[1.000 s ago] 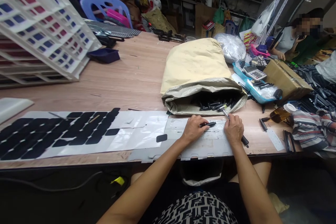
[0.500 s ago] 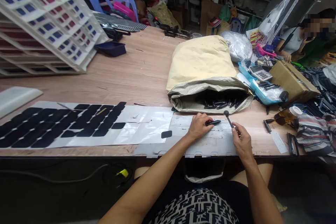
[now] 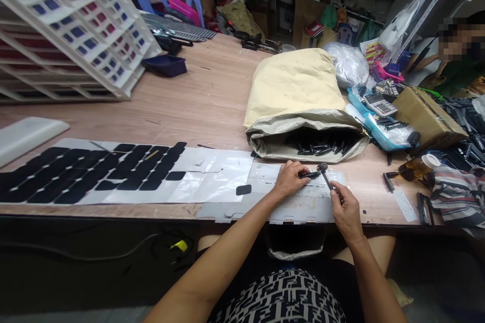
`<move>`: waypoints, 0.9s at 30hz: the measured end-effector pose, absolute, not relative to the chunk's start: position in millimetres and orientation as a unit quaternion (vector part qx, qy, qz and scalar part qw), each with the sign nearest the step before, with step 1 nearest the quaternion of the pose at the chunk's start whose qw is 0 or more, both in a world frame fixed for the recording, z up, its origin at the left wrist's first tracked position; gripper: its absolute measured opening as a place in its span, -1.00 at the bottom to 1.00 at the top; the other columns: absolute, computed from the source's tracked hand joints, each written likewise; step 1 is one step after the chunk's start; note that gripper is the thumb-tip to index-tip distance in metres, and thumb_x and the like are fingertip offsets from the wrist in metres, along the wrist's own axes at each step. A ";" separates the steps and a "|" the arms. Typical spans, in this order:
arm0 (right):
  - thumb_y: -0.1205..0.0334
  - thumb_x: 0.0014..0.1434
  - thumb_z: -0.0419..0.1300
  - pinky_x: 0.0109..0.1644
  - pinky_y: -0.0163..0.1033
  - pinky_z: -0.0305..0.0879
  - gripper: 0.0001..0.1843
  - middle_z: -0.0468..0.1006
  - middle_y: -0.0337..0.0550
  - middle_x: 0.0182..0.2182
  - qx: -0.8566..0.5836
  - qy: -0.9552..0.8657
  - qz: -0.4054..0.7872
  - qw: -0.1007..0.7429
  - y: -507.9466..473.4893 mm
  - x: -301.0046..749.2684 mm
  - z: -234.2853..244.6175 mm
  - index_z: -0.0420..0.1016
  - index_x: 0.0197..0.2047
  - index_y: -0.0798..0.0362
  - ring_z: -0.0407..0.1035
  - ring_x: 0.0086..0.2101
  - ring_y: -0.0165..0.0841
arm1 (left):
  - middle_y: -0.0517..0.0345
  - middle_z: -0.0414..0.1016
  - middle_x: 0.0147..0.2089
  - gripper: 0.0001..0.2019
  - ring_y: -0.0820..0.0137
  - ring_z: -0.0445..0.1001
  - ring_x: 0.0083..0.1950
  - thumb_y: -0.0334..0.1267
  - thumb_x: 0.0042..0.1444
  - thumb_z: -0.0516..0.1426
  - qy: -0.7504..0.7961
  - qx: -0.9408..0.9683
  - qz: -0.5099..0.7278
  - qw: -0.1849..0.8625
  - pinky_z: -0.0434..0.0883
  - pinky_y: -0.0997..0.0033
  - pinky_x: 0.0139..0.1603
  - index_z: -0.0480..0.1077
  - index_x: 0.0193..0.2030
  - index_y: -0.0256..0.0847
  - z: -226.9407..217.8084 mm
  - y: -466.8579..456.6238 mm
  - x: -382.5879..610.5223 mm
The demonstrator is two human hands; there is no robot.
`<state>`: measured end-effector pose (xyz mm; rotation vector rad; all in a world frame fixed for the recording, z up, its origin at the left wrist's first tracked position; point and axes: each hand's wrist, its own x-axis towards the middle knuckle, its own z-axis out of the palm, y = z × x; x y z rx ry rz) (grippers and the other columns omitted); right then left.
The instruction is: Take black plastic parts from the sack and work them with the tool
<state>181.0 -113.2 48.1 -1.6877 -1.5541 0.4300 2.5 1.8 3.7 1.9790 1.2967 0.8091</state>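
Note:
My left hand [image 3: 291,178] is closed on a slim black piece [image 3: 311,174], whose free end points right over the grey sheet [image 3: 295,207]; its exact kind is too small to tell. My right hand [image 3: 345,211] grips a silver-handled tool with a round dark head [image 3: 326,176], tilted up to the left. The tool's head is at the tip of the black piece; whether they touch I cannot tell. Just beyond both hands, a cream sack [image 3: 295,83] lies with its mouth facing me, several slim black pieces [image 3: 322,146] inside.
White paper with rows of black rounded pads [image 3: 125,166] runs along the left. A white plastic crate [image 3: 102,35] stands behind it. To the right are a calculator [image 3: 380,104], a carton [image 3: 428,113], a brown bottle [image 3: 415,166] and striped cloth [image 3: 456,192]. Another person sits at far right.
My right hand has moved slightly left, bringing the tool's round head from above right to the tip of the black piece. The left hand keeps its hold. The view has shifted a little.

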 end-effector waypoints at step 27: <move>0.31 0.27 0.06 -0.15 -0.20 0.12 -0.68 0.46 -0.08 -0.25 -0.747 -0.615 -0.163 0.193 -70.4 212.6 15.3 0.51 0.04 0.02 0.25 -0.22 -0.25 | 0.11 0.51 -0.20 -0.85 0.24 0.38 -0.09 -0.17 0.15 0.23 0.434 0.789 0.312 0.302 0.32 0.21 0.00 0.51 -0.17 -0.14 11.1 -14.9 -2.2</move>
